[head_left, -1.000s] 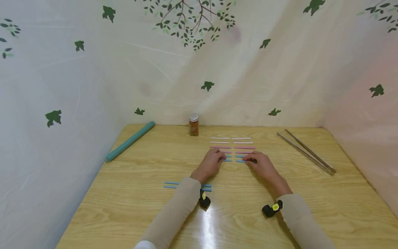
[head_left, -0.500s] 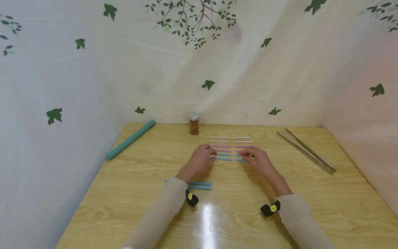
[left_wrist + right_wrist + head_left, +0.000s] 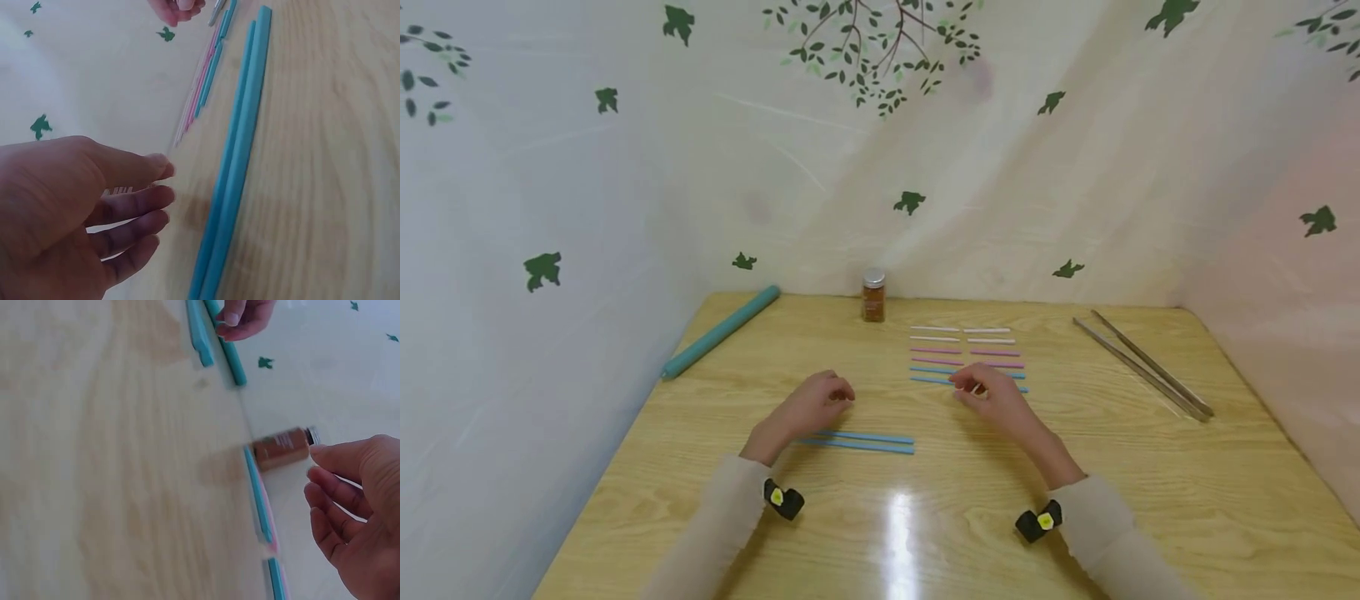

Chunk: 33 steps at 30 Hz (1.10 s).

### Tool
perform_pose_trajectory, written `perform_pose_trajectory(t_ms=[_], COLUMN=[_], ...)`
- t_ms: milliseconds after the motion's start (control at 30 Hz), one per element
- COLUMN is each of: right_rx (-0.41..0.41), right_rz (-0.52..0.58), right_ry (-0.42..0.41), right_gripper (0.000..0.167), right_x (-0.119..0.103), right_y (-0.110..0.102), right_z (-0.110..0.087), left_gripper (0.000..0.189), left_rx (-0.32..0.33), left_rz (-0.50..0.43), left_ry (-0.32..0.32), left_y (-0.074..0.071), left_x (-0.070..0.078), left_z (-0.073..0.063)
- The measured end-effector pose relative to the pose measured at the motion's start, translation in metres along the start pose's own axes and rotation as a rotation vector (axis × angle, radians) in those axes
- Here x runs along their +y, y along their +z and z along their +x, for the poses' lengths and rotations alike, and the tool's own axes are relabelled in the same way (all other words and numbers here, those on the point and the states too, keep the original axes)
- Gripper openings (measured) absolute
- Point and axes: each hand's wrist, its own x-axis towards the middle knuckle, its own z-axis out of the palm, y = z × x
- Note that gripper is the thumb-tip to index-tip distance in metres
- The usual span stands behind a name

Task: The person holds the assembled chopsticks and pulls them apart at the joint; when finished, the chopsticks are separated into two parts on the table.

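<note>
My left hand [image 3: 811, 407] hovers just behind a pair of long blue chopsticks [image 3: 248, 112] lying side by side. In the left wrist view its fingers are loosely bent with nothing between them. Farther back lie short thin sticks in two columns: white sticks [image 3: 988, 331] behind, pink sticks [image 3: 934, 351] in the middle, blue sticks [image 3: 928, 370] in front. My right hand [image 3: 1000, 400] is over the front blue rows and partly hides them. The right wrist view shows its thumb and relaxed fingers apart, holding nothing.
A small jar [image 3: 874, 302] with a silver lid and reddish-brown contents stands at the table's back edge. At the back left lies a teal rod [image 3: 721, 333]. Long metal tongs [image 3: 1138, 368] rest on the right. Patterned cloth [image 3: 820, 208] encloses the wooden table [image 3: 970, 533].
My left hand has drawn back from the short blue sticks, moving left and nearer. My right hand has let go of the blue stick and shifted slightly left.
</note>
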Motion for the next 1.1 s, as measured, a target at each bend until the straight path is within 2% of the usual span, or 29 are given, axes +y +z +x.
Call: perform_pose_trajectory(t_ms=[167, 333, 400, 467, 633, 833, 1100], right_rx=[-0.063, -0.162, -0.206, -0.253, -0.345, -0.356, -0.368], right_rz=[0.044, 0.074, 0.083, 0.089, 0.067, 0.012, -0.015], right_ry=[-0.005, -0.015, -0.006, -0.001, 0.011, -0.038, -0.078], right_gripper=[0.020, 0.020, 0.020, 0.019, 0.013, 0.007, 0.005], right_x=[-0.012, -0.021, -0.023, -0.024, -0.024, -0.026, -0.026], right_y=[0.020, 0.035, 0.040, 0.044, 0.051, 0.053, 0.054], right_z=[-0.001, -0.002, -0.002, -0.002, -0.003, -0.003, -0.003], left_gripper=[0.008, 0.006, 0.005, 0.005, 0.004, 0.005, 0.005], left_rx=[-0.033, -0.101, -0.118, -0.125, -0.123, -0.108, -0.100], left_rz=[-0.057, -0.144, -0.147, -0.146, -0.120, -0.075, -0.032], left_ry=[0.034, -0.024, -0.035, -0.044, -0.014, 0.022, 0.015], left_y=[-0.007, -0.014, -0.015, -0.015, -0.013, -0.010, -0.006], left_x=[-0.018, -0.027, -0.028, -0.029, -0.029, -0.027, -0.025], left_z=[-0.021, -0.036, -0.039, -0.041, -0.041, -0.040, -0.038])
